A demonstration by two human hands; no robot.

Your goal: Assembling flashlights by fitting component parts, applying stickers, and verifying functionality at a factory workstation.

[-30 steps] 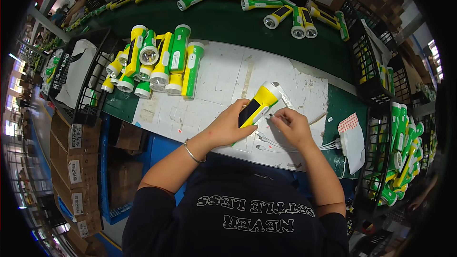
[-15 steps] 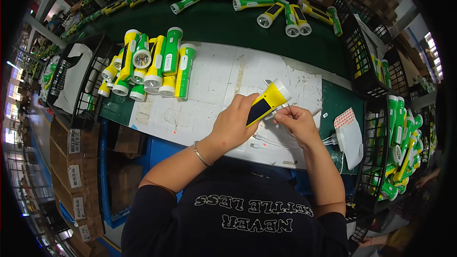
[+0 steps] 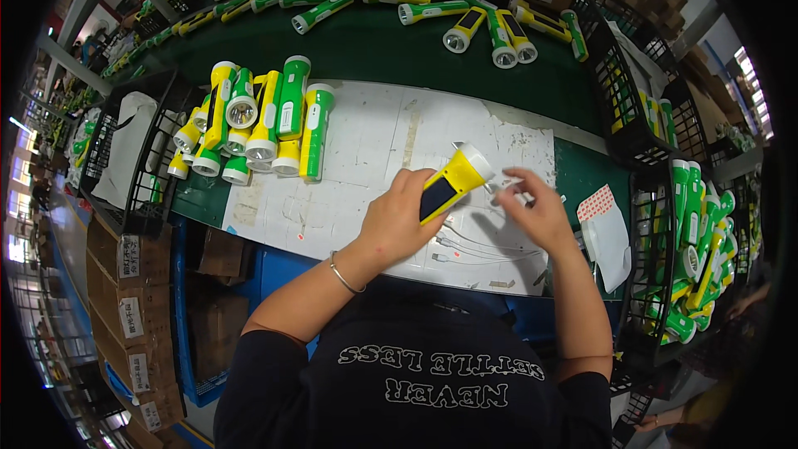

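Observation:
My left hand [image 3: 395,216] is wrapped round the body of a yellow flashlight [image 3: 455,183]. Its dark panel faces up, and its white head tilts toward the upper right. Thin metal-looking bits stick out beside the head on both sides. Just right of that head hovers my right hand [image 3: 536,209], apart from the flashlight, its fingers spread and a little blurred. White USB cables [image 3: 478,247] lie on the white board [image 3: 366,150] below the hands. A stack of yellow and green flashlights [image 3: 266,116] rests at the board's left end.
More flashlights [image 3: 474,29] lie along the green surface [image 3: 366,46] at the back. A black crate [image 3: 125,141] stands at the left; another crate [image 3: 652,283], full of flashlights, stands at the right. Beside it lies a white pouch [image 3: 607,245]. Cardboard boxes [image 3: 133,308] are stacked lower left.
My right hand has come away from the flashlight's head to the right, and its pinched fingers have spread. My left hand still holds the flashlight. The whole view has shifted slightly.

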